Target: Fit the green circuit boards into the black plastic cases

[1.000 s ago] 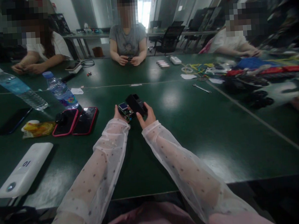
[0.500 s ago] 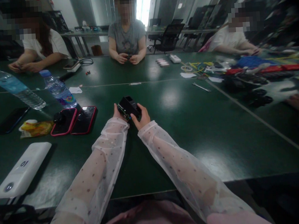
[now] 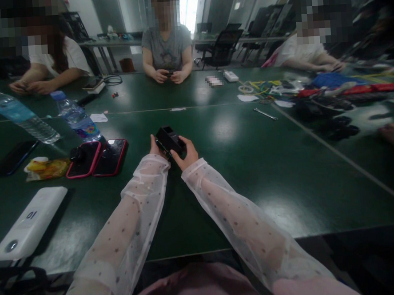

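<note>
Between my two hands, over the dark green table (image 3: pixel 245 180), is a small black box-like electronic device (image 3: pixel 170 138). It has a dark rectangular window on top, and a bit of green circuit board shows along its near left side. My left hand (image 3: pixel 154 146) closes on it from the left, its fingers mostly hidden behind and under the device. From the right, my right hand (image 3: pixel 188 153) grips it with the thumb at the near side and the fingers at the far right edge. Sheer dotted sleeves cover both forearms.
Left of my hands lie two red-edged phones (image 3: pixel 110 157), a yellow packet (image 3: pixel 46 168), a white power bank (image 3: pixel 30 222) and two water bottles (image 3: pixel 78 117). A wrench (image 3: pixel 265 113) and a heap of cables (image 3: pixel 267 88) lie to the right. Several people sit around the table.
The black upper part, tilted up before, now sits flatter and more in line with the rest of the device. Less circuit board shows. Both hands stay almost in place.
</note>
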A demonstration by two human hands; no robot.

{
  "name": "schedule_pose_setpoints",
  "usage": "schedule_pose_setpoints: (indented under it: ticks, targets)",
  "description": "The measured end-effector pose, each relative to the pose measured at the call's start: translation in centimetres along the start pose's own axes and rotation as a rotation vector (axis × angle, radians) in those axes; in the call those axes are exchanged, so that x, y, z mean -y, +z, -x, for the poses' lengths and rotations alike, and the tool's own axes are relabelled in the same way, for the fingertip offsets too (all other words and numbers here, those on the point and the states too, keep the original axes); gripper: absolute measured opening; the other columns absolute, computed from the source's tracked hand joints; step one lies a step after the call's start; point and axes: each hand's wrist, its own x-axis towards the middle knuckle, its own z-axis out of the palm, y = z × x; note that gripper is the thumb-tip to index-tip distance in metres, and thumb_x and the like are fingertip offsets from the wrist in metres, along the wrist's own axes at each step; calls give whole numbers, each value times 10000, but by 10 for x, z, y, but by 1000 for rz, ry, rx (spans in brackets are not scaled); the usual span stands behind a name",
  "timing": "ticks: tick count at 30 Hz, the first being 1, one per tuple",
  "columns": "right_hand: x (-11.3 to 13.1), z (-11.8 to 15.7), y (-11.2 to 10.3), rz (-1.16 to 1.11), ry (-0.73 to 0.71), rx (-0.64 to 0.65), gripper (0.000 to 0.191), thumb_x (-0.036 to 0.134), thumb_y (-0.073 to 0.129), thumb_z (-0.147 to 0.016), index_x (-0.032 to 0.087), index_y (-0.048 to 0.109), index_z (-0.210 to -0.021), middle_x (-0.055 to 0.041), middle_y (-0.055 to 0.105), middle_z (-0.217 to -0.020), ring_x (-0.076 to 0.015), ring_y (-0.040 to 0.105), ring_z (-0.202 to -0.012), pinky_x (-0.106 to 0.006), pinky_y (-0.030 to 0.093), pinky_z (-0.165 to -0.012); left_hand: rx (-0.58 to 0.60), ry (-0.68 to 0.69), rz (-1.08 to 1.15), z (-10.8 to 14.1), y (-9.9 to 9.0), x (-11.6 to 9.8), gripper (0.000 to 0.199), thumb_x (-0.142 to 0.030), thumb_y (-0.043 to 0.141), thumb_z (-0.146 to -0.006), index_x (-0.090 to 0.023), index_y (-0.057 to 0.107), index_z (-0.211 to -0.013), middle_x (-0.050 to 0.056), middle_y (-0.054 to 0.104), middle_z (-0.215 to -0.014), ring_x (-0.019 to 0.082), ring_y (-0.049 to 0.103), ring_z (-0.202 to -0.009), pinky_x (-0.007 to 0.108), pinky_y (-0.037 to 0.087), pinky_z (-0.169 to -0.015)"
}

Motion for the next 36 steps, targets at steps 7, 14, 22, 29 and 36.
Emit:
schedule_pose_setpoints:
  ticks: [7,14,22,29,36]
  targets:
    - [-7,-2,6,47,-10,195,683,338,664,-823,174,427,-1442,-187,588,-1396,-317,576,-1302,-535,485,-1100,37,59,-13,14,9,2,929,-814,200,-920,-113,600,-1381,190,761,-1112,342,707,-1121,480,535,-1029]
    - [-13,-5,6,57,-62,303,703,323,664,-815,153,417,-1450,-189,601,-1377,-338,571,-1302,-543,462,-1110,107,100,12,13,5,0,861,-829,285,-900,-158,670,-1276,173,764,-1122,345,698,-1137,497,520,-1051]
    - [-22,-3,6,99,-98,302,712,264,682,-826,169,421,-1482,-176,600,-1359,-344,542,-1309,-540,440,-1122,89,182,-39,13,9,2,782,-766,271,-949,-168,634,-1300,145,732,-1216,297,685,-1142,475,489,-1062]
    - [-21,-2,4,97,-91,276,699,192,673,-815,178,440,-1474,-174,582,-1352,-350,510,-1338,-543,431,-1133,96,157,-68,17,13,4,635,-628,304,-979,-156,640,-1238,155,725,-1234,301,680,-1158,490,474,-1067]
    - [-24,-2,5,88,-93,273,713,155,681,-780,208,453,-1454,-160,591,-1324,-357,538,-1288,-556,445,-1104,111,148,-51,17,11,2,593,-573,333,-961,-131,646,-1203,178,726,-1221,316,681,-1164,506,476,-1067]
